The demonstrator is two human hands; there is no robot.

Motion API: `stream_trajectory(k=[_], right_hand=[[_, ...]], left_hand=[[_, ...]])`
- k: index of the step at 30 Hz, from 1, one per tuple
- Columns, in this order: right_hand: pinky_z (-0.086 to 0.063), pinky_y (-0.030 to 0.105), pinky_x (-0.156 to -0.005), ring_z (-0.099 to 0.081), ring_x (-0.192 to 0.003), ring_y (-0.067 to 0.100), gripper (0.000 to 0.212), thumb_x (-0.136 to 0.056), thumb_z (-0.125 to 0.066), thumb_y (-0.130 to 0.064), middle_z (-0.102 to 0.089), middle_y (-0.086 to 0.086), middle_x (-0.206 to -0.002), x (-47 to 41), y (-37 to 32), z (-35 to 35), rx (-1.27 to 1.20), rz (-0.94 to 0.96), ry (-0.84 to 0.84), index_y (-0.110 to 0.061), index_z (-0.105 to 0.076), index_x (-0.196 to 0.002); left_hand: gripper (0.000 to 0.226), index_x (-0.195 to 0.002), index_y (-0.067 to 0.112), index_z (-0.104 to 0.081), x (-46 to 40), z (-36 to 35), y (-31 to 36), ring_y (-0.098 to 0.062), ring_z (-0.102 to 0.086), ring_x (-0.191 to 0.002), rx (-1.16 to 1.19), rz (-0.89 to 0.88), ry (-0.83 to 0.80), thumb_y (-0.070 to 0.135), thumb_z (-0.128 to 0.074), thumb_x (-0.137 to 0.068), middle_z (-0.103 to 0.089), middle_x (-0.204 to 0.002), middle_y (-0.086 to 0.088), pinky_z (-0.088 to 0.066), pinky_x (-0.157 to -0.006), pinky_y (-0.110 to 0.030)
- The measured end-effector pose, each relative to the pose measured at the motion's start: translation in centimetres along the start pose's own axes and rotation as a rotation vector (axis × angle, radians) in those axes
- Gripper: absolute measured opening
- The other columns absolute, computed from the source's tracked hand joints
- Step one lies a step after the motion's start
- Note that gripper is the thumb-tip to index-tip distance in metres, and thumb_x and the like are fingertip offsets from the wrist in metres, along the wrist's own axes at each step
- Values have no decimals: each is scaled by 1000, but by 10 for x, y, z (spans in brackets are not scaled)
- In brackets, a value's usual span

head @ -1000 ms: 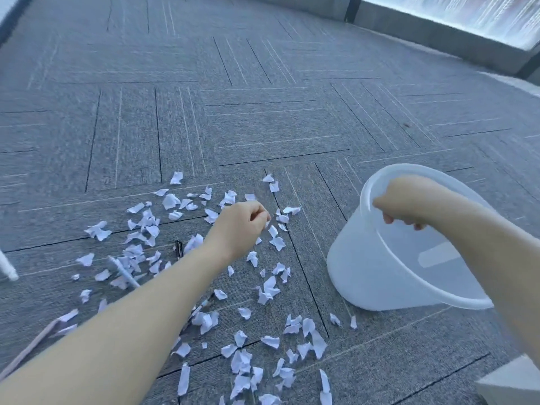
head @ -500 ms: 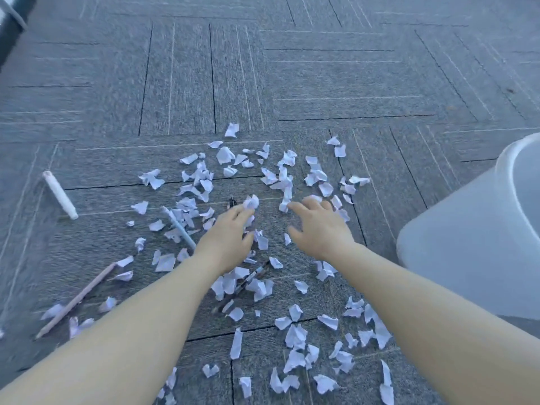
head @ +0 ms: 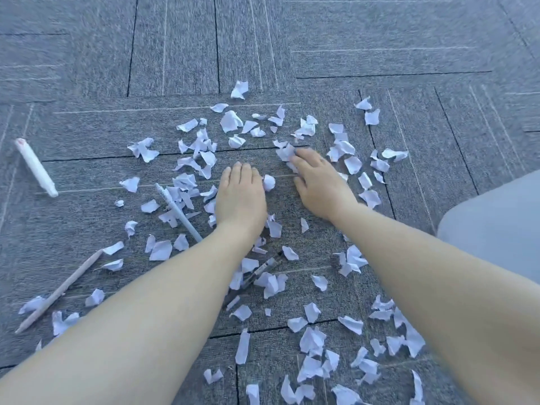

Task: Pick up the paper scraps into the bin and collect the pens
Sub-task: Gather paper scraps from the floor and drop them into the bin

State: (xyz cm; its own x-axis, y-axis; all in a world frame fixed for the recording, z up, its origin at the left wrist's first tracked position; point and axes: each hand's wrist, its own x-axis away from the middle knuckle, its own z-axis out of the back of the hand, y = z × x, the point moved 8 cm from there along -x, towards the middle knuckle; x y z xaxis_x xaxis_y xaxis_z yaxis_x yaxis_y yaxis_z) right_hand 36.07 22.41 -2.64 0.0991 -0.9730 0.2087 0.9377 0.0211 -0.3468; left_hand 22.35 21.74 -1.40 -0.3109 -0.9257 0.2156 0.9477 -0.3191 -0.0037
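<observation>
Grey carpet-tile floor (head: 380,39) filled the whole frame, tiles laid with their ribbing at right angles, dark seams between them, thin pale stripes across several tiles, cool, even, bluish light, no hard shadows

White paper scraps (head: 312,342), pens (head: 178,212) strewn

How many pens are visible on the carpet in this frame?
4: a white capped pen far left, a tan pen lower left, a pale blue pen beside the left hand, and a clear pen between the forearms. Scraps may hide more.
</observation>
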Motion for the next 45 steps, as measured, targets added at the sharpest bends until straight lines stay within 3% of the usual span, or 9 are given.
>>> stream_trajectory(k=[5, 10, 15, 24, 28, 32, 37, 41, 45], right_hand=[[-43, 47, -99, -55, -117, 25, 33, -90, -52, -25, -62, 4, -126, 97, -4, 12, -54, 230, 252, -14, -65, -118], [-11, 51, -116, -8, -148, 29, 56, -93, -40, -57, -12, 1, -162, 23, 84, 41, -5, -252, 186, -39, -32, -145], [-3, 47, -120, -1, -150, 20, 53, -99, -38, -46, -13, -5, -162, 16, 71, 19, -56, -90, -1, -32, -30, -150], [-29, 50, -114, -32, -140, 14, 50, -94, -38, -48, -43, -6, -148, 145, 37, 4, -147, 143, 56, -28, -47, -139], [-7, 52, -119, -6, -149, 25, 63, -87, -30, -66, -20, -4, -160, 140, 84, 7, -75, -158, 134, -41, -37, -144], [-6, 57, -119, 5, -150, 19, 66, -88, -27, -67, -11, -11, -162, 152, 46, -23, -73, -17, -7, -36, -35, -145], [-27, 42, -115, -23, -144, 14, 56, -90, -44, -54, -39, -4, -150, 204, 0, -38, -275, 127, -28, -27, -47, -139], [-31, 50, -109, -38, -135, 25, 56, -89, -50, -52, -47, 3, -142, 238, 16, -17, -154, 61, 223, -22, -54, -135], [-12, 55, -117, -6, -149, 27, 71, -85, -37, -70, -19, 4, -160, 279, 63, -33, -41, -340, 201, -36, -31, -147]], left_hand=[[48, -121, 0, -58, 48, -2, 17, -33, -58, -109, 92, -486, 189, -2, -38, -77, -62, -114, -17, -39, -104, -42], [57, -150, 19, -16, 41, -14, 27, -23, -6, -146, 398, -253, 10, 38, -31, -99, -12, -158, -8, -9, -119, -38], [66, -151, 29, -1, 5, -23, 27, -22, 9, -146, 324, -164, -18, 53, -26, -95, 6, -160, -3, 1, -118, -42], [25, -100, 6, -67, 56, -13, 45, -18, -50, -117, 701, -515, 71, 18, -46, -94, -61, -112, -3, -41, -101, -37], [43, -128, 15, -50, 57, -18, 16, -22, -28, -138, 581, -344, 103, 36, -38, -91, -40, -145, -5, -17, -115, -36], [50, -142, 23, -38, 54, -30, 38, -17, -8, -146, 478, -437, -44, 37, -34, -94, -24, -155, 2, 1, -117, -37], [29, -118, 11, -59, 83, -6, 44, -18, -49, -119, 702, -530, 9, 21, -50, -92, -57, -124, -2, -41, -101, -40], [71, -145, 15, -32, 143, -14, 82, -24, -17, -144, 337, -822, -11, 52, -46, -86, -24, -155, -8, -17, -118, -41], [96, -147, 30, 14, 138, -47, 87, -22, 23, -143, 173, -600, -166, 77, -32, -78, 18, -157, -5, 6, -117, -42]])
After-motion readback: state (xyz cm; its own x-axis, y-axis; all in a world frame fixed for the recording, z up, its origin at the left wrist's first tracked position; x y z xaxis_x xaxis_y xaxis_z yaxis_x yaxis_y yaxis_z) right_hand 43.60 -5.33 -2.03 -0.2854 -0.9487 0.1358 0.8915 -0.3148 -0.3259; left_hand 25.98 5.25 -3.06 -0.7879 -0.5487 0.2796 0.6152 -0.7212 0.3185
